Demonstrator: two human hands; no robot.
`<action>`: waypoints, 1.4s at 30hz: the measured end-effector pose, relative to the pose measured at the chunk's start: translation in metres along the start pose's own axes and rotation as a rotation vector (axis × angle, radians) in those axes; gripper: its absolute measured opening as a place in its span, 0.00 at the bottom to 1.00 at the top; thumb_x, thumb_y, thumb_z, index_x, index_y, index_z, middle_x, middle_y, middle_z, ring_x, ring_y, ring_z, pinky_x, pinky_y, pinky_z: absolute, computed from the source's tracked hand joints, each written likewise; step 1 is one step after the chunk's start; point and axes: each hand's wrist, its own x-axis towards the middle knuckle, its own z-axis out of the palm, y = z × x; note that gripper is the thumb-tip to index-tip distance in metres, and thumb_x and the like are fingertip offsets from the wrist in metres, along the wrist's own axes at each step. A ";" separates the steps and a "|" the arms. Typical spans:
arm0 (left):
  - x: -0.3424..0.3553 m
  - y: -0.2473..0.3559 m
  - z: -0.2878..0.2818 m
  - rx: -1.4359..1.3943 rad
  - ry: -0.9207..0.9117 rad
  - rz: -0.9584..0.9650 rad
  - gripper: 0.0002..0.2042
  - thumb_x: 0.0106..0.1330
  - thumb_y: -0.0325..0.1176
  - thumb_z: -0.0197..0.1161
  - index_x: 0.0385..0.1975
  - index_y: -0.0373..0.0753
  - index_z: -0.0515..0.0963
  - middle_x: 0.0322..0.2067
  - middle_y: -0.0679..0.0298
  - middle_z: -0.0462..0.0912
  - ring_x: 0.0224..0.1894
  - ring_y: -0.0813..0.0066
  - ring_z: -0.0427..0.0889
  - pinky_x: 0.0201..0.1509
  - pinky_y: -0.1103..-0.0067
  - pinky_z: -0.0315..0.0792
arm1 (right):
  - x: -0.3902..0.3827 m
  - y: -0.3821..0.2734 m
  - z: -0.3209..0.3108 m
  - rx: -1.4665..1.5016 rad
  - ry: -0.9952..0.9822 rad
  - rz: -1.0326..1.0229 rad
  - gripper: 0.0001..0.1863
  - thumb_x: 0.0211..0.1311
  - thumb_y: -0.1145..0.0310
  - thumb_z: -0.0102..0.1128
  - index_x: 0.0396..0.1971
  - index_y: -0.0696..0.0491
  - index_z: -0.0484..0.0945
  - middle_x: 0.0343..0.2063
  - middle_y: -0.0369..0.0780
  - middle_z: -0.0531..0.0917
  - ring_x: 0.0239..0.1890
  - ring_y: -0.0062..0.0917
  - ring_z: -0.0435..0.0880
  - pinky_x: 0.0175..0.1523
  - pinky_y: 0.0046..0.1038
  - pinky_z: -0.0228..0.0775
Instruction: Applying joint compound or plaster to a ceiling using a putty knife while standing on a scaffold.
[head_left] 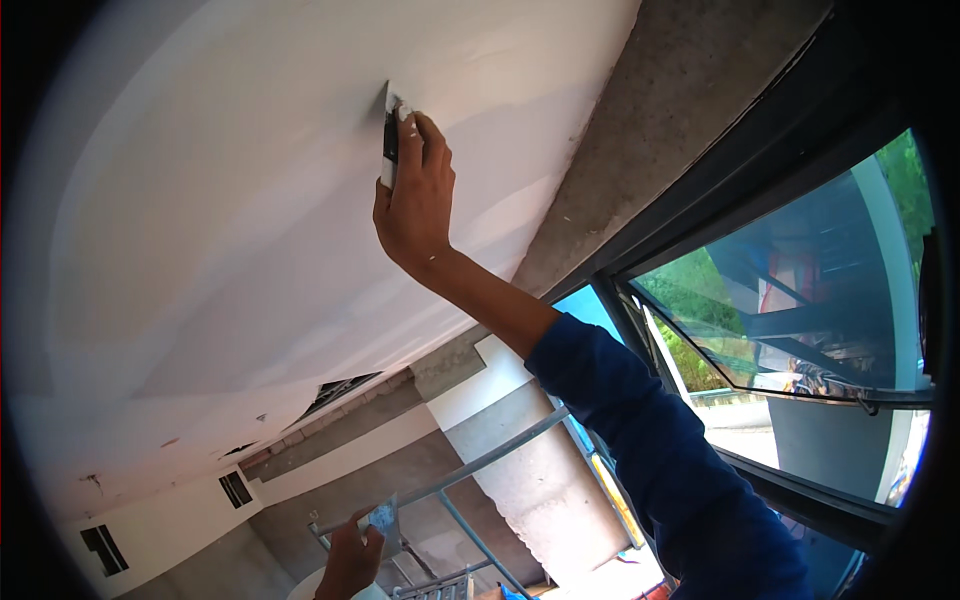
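Right hand (418, 198): we are clamping our fingers on the scraper (391, 137), up at the ceiling (250, 200).
Scraper edge (390, 94): we are apparently touching the ceiling; a low, even angle should be leaving fewer ridges.
Pressure: we are probably best pressing lightly, steadily.
Left hand (350, 560): we are clamping fingers on a flat blade (383, 516) lower down, ideally holding it level.
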 end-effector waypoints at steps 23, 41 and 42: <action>0.005 -0.028 0.011 0.009 0.002 -0.018 0.15 0.56 0.32 0.50 0.41 0.33 0.74 0.22 0.51 0.77 0.25 0.58 0.78 0.33 0.70 0.71 | 0.080 0.114 -0.027 -0.153 0.351 0.029 0.35 0.46 0.83 0.55 0.58 0.62 0.53 0.53 0.53 0.58 0.52 0.49 0.64 0.54 0.41 0.63; -0.009 0.027 -0.007 -1.437 0.402 -0.367 0.16 0.61 0.31 0.48 0.47 0.29 0.69 0.38 0.54 0.79 0.38 0.65 0.82 0.39 0.71 0.77 | -0.184 -0.039 -0.037 1.091 -0.686 0.788 0.23 0.64 0.77 0.42 0.60 0.58 0.59 0.37 0.35 0.73 0.37 0.11 0.68 0.43 0.13 0.61; -0.018 0.024 0.001 -1.561 0.424 -0.418 0.16 0.62 0.33 0.48 0.46 0.30 0.69 0.38 0.54 0.79 0.40 0.64 0.81 0.40 0.69 0.78 | -0.204 -0.053 -0.059 1.256 -0.668 0.986 0.25 0.63 0.77 0.44 0.61 0.58 0.57 0.37 0.34 0.74 0.38 0.11 0.68 0.44 0.14 0.61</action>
